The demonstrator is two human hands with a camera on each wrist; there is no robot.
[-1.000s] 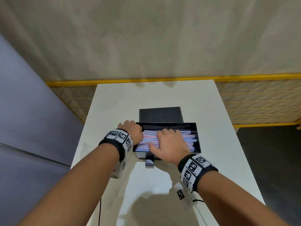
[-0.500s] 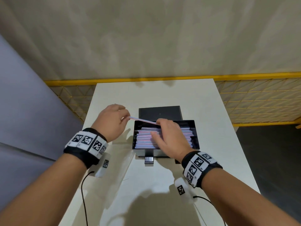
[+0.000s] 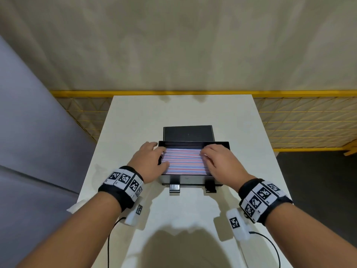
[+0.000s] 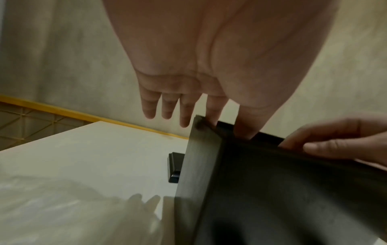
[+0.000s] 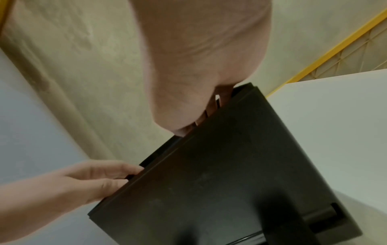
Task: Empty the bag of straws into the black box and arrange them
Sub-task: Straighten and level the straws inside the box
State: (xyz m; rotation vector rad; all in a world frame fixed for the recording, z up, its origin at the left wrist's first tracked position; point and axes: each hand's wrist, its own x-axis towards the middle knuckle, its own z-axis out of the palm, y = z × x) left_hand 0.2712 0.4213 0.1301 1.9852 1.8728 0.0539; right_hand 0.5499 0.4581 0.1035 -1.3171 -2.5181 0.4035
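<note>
The black box (image 3: 190, 180) stands open mid-table, filled with pink, blue and white straws (image 3: 184, 161) lying level in left-right rows. My left hand (image 3: 148, 161) is at the box's left end, thumb on the straws' ends, the other fingers straight down beside the wall (image 4: 167, 107). My right hand (image 3: 218, 161) covers the right ends, its fingers resting on the straws. From the left wrist view the box (image 4: 272, 190) hides the straws; the right hand (image 4: 335, 142) lies along its rim. The right wrist view shows the box's outside (image 5: 220, 174) and the left hand (image 5: 83, 179).
The box's lid (image 3: 188, 133) stands open behind it. A clear plastic bag (image 4: 62, 207) lies on the white table (image 3: 181, 113) to the left, near its left edge (image 3: 74, 206). A yellow mesh fence (image 3: 301, 120) runs behind the table. Cables hang from both wrists.
My left hand, which held one straw lifted left of the box, is back at the box's left end. My right hand slid from the middle to the right end. The straws lie tidier.
</note>
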